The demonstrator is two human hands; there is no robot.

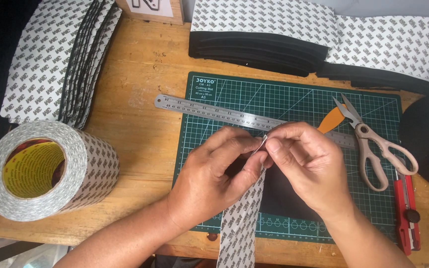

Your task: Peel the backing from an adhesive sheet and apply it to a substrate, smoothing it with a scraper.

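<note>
Left hand (213, 171) and right hand (301, 166) meet fingertip to fingertip, both pinched closed.

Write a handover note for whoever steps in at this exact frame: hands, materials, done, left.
Left hand and right hand pinch the top end of a printed-liner tape strip over a black piece on the green cutting mat. The strip's end looks partly lifted; the strip hangs off the table edge. Steel ruler, scissors, red utility knife and big tape roll lie untouched.

Printed white strip (240, 218) over green mat, upper end pinched, perhaps peeling.
</note>
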